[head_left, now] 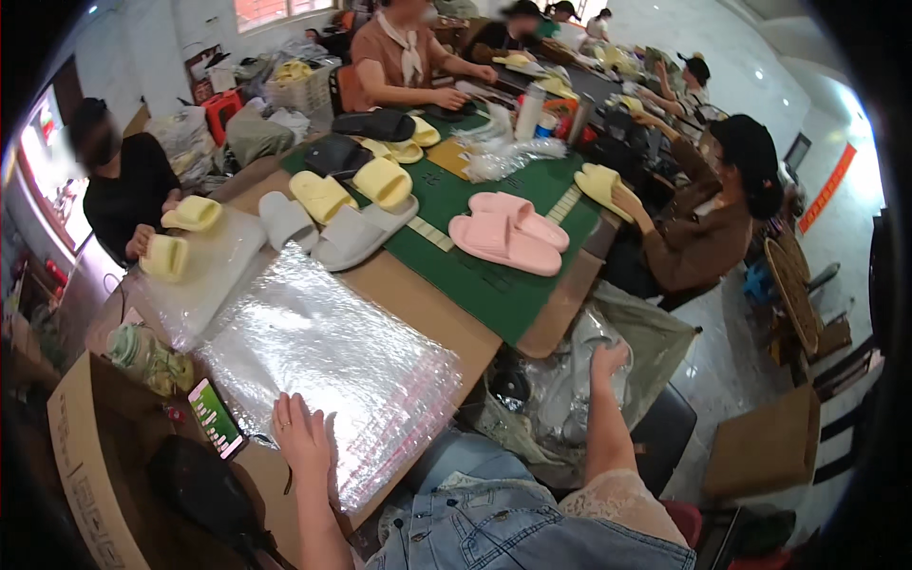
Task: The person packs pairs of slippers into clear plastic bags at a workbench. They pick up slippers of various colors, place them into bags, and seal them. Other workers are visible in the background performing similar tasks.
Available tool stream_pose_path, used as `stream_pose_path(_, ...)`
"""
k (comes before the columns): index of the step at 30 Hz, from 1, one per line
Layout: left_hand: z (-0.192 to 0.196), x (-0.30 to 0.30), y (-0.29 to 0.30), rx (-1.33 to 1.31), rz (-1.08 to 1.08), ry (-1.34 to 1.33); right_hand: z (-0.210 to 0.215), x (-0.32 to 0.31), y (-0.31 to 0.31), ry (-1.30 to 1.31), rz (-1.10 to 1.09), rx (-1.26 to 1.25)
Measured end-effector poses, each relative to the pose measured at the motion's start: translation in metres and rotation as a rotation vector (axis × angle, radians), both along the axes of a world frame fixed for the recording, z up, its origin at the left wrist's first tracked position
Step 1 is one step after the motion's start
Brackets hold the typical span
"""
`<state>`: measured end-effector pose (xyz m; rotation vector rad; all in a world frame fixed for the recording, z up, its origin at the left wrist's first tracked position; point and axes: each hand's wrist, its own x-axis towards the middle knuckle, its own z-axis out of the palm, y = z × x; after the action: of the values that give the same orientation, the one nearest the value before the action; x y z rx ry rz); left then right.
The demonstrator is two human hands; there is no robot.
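Observation:
My left hand [302,435] lies flat, fingers stretched, on a stack of shiny clear plastic bags [323,332] spread over the table. Off to the right, my right hand [610,357] reaches down into an open sack [660,337] and is closed on a pale slipper [591,331] in clear plastic. More clear-wrapped items fill the sack below it; their outlines are hard to make out. Beyond the bags stand a pair of light grey slippers [366,233] and several yellow slippers [321,197]. A pair of pink slippers [508,242] rests on the green mat [456,285].
A phone [217,418], a glass jar [142,356] and an open cardboard box [81,456] are at my left. Black slippers [334,155] lie at the mat's far edge. Co-workers sit around the table; one at left [128,185] and one at right [698,209] handle yellow slippers.

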<state>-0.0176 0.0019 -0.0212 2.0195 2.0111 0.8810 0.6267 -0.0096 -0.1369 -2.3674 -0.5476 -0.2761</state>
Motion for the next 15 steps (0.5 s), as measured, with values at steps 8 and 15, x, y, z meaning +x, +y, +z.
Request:
stream_pose_path(8, 0.007, -0.001, -0.006, 0.023, 0.05, 0.018, 0.133, -0.087, 0.147, -0.277, 0.815, 0.392)
stream_pose_path(15, 0.029, 0.007, -0.005, -0.062, 0.07, -0.048, 0.131, -0.097, 0.272, 0.393, 0.923, 0.161)
